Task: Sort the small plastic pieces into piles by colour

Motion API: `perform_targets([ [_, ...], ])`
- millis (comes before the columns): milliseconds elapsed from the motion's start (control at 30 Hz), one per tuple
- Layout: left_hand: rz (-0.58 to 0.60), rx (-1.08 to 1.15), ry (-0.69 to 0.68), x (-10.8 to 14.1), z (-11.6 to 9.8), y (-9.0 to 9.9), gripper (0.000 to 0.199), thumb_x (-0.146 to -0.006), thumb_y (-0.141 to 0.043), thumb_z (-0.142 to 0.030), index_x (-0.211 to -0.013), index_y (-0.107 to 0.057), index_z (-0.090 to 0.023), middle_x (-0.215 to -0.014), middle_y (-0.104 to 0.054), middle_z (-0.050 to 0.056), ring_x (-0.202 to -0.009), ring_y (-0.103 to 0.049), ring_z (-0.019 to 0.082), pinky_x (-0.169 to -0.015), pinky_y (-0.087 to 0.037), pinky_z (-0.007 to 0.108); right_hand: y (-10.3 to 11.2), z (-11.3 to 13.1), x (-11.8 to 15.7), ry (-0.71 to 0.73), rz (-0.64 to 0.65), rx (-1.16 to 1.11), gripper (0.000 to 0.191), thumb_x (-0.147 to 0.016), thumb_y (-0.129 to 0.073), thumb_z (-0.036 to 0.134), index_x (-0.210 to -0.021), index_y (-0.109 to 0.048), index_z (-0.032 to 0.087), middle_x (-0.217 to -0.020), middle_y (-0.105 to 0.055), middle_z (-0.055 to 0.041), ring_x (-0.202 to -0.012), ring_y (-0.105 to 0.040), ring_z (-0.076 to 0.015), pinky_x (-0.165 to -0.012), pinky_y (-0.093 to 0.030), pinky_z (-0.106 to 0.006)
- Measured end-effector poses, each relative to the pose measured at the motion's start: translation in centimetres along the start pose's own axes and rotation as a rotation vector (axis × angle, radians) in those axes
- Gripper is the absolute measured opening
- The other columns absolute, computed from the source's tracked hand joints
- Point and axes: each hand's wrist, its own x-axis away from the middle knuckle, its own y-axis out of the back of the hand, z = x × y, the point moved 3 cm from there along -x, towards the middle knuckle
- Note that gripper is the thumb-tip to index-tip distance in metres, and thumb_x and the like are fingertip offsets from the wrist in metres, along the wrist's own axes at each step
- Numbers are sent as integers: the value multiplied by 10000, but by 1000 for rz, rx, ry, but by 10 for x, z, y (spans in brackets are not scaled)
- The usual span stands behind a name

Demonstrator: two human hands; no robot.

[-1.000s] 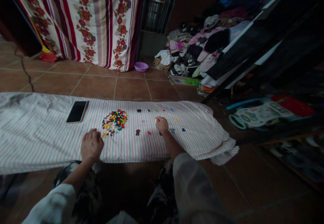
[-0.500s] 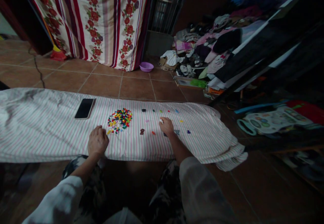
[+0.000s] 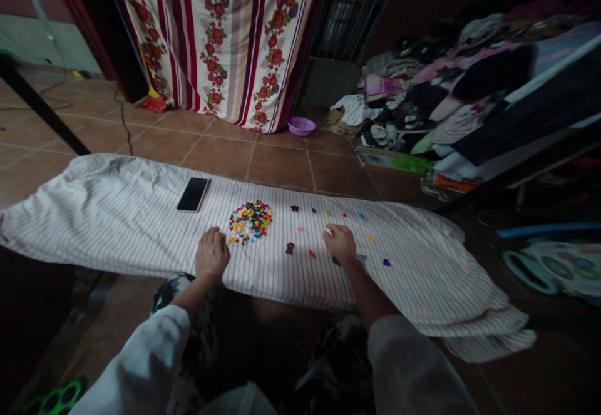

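My right hand (image 3: 341,243) is low over the striped cloth, its fingertips pinched on a small white bead (image 3: 328,232). Small groups of beads sorted by colour lie around it: brown (image 3: 290,248), orange (image 3: 311,253), pink (image 3: 300,229), black (image 3: 294,208), yellow (image 3: 371,238), dark blue (image 3: 386,262) and light blue (image 3: 361,216). A dark group is partly covered by the right wrist. My left hand (image 3: 212,253) lies palm down on the cloth with loosely bent fingers, just beside a pile of mixed coloured beads (image 3: 251,220). I see nothing held in it.
A striped cloth (image 3: 141,227) covers the long table. A phone (image 3: 193,194) lies on it, left of the pile. Beyond are a purple basin (image 3: 301,127), a floral curtain (image 3: 239,39) and heaped clothes (image 3: 422,96). A dark bar (image 3: 507,158) slants at the right.
The camera view has turned to the left, so everything appears farther right. My right hand stays at the same spot among the bead groups, and my left hand remains by the pile.
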Motion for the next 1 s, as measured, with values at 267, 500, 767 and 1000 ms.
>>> perform_targets([
  [267,57,-34,16,-1,-2,0,390,-845,-383,-171,-1183,-557,-83,-1399,-497,223,-1353,-420,305,-1111,-334,483,-14,94,6,183,4,-272,297,-862,-458,212,-1014,-711,174,-1030,-657,-106,-979,-591,-208,-919,-448,-304],
  [500,90,-94,72,-2,-4,2,499,-864,-401,-229,-1327,-506,-74,-1452,-439,227,-1412,-297,390,-1124,-246,586,-46,177,26,390,205,-325,281,-893,-474,170,-1043,-708,209,-968,-662,-62,-965,-581,-190,-913,-443,-298],
  [767,101,-91,98,-2,-7,6,505,-857,-412,-234,-1328,-515,-81,-1450,-446,210,-1410,-277,416,-1123,-219,608,-57,199,24,408,323,-213,215,-881,-557,208,-1018,-723,215,-909,-623,-53,-942,-553,-196,-854,-434,-291],
  [1000,131,-209,87,-2,-8,6,511,-875,-389,-256,-1352,-497,-105,-1472,-432,180,-1407,-293,391,-1123,-240,567,-62,202,24,433,340,-140,258,-904,-510,196,-1088,-690,215,-997,-615,-60,-967,-549,-184,-867,-426,-277],
])
